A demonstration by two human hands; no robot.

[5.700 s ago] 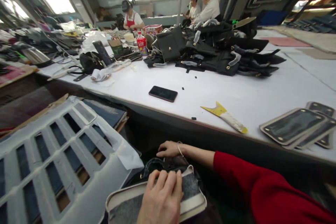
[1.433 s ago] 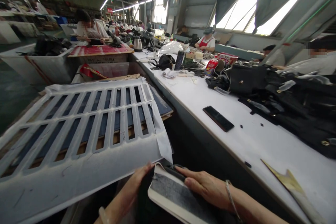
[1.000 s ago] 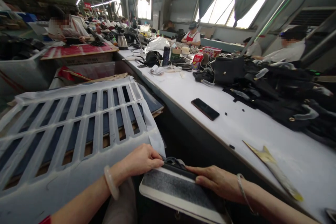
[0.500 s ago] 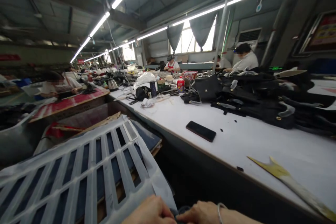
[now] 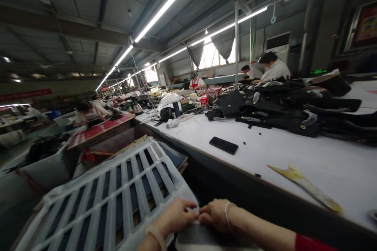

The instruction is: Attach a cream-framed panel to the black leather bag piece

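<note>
My left hand (image 5: pixel 177 216) and my right hand (image 5: pixel 215 215) meet at the bottom middle, beside the table's near edge. The fingers of both are curled and pinched together, nearly touching. What they hold between the fingertips is too small and hidden to make out. Just under them lies a flat dark piece (image 5: pixel 212 236) with a pale edge, partly cut off by the frame. Left of my left hand is a white slatted plastic rack (image 5: pixel 125 188) with dark sheets showing through its slots.
The white table (image 5: pixel 235 172) runs along the right, bearing a black phone (image 5: pixel 224 145), a yellow-stained pointed tool (image 5: pixel 304 186) and a heap of black bags (image 5: pixel 277 113). A red bottle (image 5: pixel 204 102) stands farther back. Several people work beyond, one in a red apron (image 5: pixel 194 83).
The view has tilted up and shifted left. My hands have come further into view, still close together, and the dark flat piece beneath them now shows.
</note>
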